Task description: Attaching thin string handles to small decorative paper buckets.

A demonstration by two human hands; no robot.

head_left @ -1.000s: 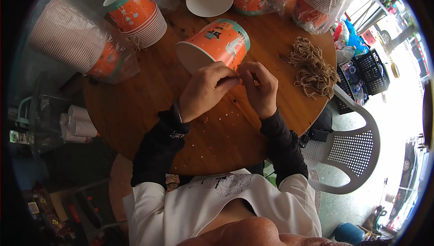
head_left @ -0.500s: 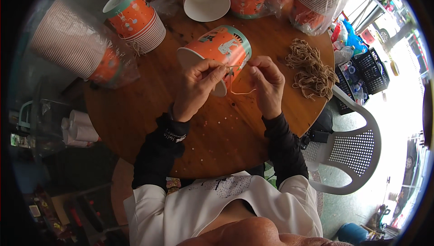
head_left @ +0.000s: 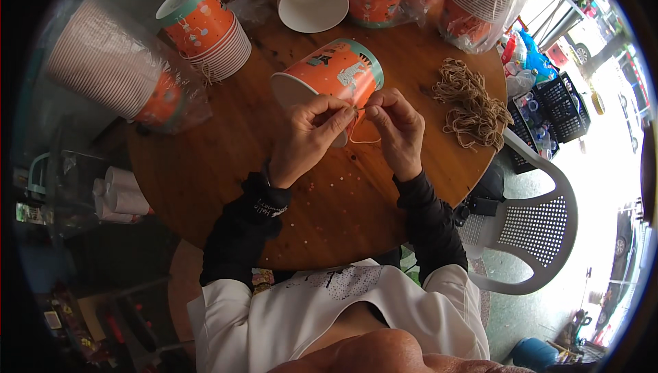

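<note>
An orange paper bucket [head_left: 327, 70] with a teal band and printed figures lies on its side in front of me, its wide end to the left. Just below it, my left hand [head_left: 310, 133] pinches a thin string between thumb and forefinger. My right hand [head_left: 397, 130] pinches the same string, fingertips almost touching the left ones. A loose length of pale string [head_left: 367, 141] hangs in a curve between the hands, by the bucket's side. Whether the string passes through the bucket is hidden by my fingers.
A tangled pile of tan strings [head_left: 473, 106] lies at the right of the round wooden table [head_left: 205, 188]. Stacked buckets [head_left: 209, 30] stand at the back left, near a plastic-wrapped stack [head_left: 110, 65]. A white bucket opening [head_left: 313, 6] faces me. A grey chair [head_left: 534, 229] stands right.
My hands have come closer together, the right moving left and the left slightly right. The bucket has rolled a little, and the string's loose loop has shortened.
</note>
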